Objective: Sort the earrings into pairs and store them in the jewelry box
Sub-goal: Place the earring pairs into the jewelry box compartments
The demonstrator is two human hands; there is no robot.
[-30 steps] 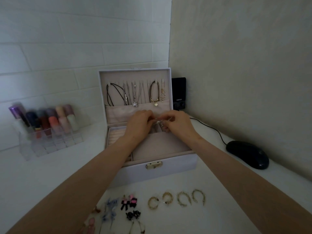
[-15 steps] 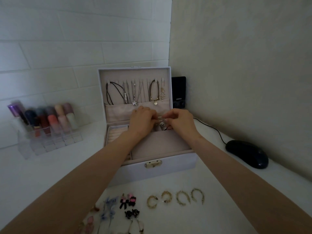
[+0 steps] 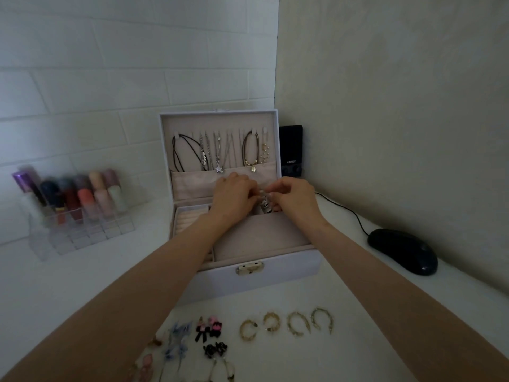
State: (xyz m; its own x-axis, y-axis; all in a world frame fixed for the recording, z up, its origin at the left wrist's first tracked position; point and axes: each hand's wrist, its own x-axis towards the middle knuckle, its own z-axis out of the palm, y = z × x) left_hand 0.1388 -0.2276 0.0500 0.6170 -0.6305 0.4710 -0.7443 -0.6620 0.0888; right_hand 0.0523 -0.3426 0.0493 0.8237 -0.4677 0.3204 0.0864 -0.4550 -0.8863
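Left hand (image 3: 234, 198) and right hand (image 3: 296, 201) meet, curled fingers pinching a small earring (image 3: 265, 207) over the jewelry box (image 3: 275, 274)

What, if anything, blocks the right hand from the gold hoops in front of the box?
Probably yes. The gold hoops lie uncovered on the table before the jewelry box, nothing around them in the way. The right hand, though, is pinching a small earring over the box.

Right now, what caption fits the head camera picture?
Left hand and right hand hold a small earring over the open jewelry box; gold hoops wait in front.
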